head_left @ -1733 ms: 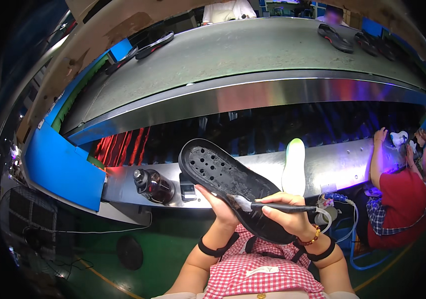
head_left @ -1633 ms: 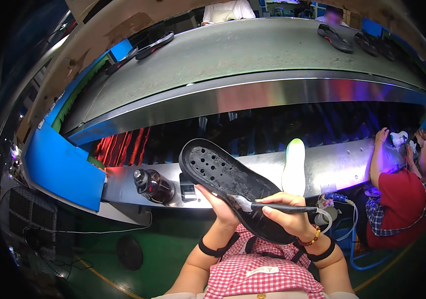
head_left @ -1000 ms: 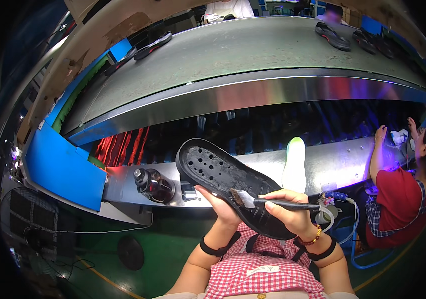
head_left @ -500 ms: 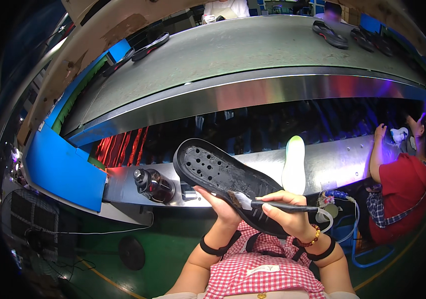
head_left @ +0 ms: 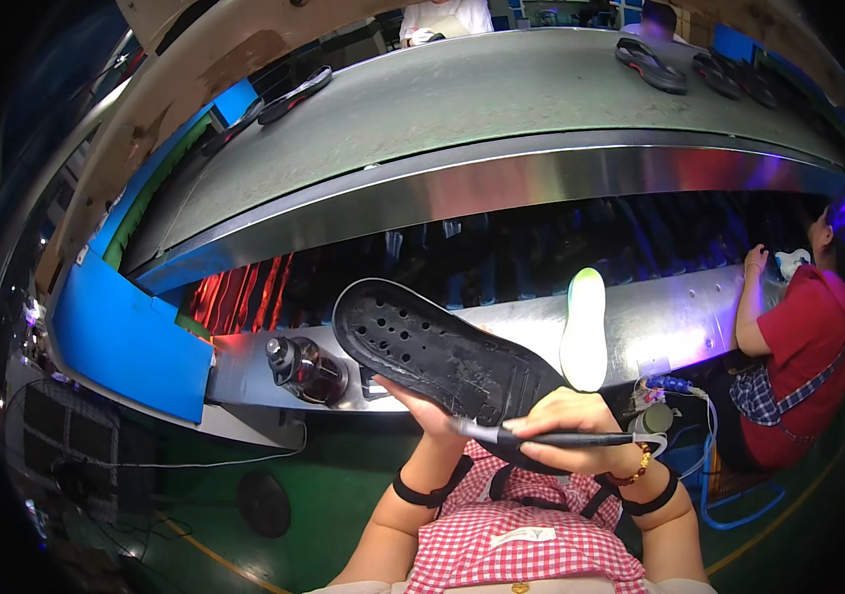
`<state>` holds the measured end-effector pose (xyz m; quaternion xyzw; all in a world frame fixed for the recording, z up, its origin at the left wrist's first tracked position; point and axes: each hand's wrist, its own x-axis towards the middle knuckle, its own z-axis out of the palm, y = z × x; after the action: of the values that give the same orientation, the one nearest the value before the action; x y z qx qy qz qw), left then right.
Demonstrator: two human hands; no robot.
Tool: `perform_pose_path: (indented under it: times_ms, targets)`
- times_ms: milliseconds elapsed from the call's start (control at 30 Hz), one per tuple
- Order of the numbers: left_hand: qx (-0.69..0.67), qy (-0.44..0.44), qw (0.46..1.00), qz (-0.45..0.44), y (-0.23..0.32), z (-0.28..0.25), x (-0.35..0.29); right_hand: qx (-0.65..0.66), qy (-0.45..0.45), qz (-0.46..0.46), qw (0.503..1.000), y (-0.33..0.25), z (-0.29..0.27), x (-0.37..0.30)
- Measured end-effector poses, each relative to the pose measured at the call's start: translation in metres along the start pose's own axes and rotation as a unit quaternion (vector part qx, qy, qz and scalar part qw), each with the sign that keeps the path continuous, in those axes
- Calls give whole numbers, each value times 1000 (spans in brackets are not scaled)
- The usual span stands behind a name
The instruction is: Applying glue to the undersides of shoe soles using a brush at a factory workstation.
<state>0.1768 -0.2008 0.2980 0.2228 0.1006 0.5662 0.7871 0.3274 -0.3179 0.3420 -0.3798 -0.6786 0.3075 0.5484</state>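
Note:
A black shoe sole [head_left: 462, 358] with a cluster of round holes at its far-left end is held up in front of me, slanting down to the right. My left hand [head_left: 424, 408] grips its near edge, fingers partly hidden beneath. In my right hand [head_left: 576, 426] is a brush [head_left: 581, 439] with a dark handle and a pale tube at its rear. The brush tip is at the sole's near side edge, close to my left hand; whether it touches is blurred. The sole's right end is partly covered by my right hand.
On the metal ledge [head_left: 660, 327] lie a white-and-yellow-green sole [head_left: 584, 332] and a dark bottle [head_left: 309, 370]. Beyond runs a conveyor belt [head_left: 502, 89] carrying dark soles [head_left: 650, 65]. A greenish container [head_left: 656, 422] stands at right, near a co-worker in red [head_left: 803, 366].
The brush has gone from the sole's upper face to its near side edge, and my right hand has turned. The sole has shifted slightly left and tilted. The co-worker at right has shifted too.

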Motion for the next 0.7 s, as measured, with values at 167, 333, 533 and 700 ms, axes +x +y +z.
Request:
perform_pose_path:
  times_ms: [167,333,533,700]
  targets:
    - [-1,-42,999,19,1,4,-2,-42,92,35,994,0,-4,1]
    - [-74,-87,993,21,7,8,2,-14,-60,-79,995,-1,-3,6]
    - [-73,-104,991,30,10,4,5,-52,55,34,997,-2,-6,6]
    - [-97,-155,982,36,12,2,11,14,-81,-56,995,-3,-13,0]
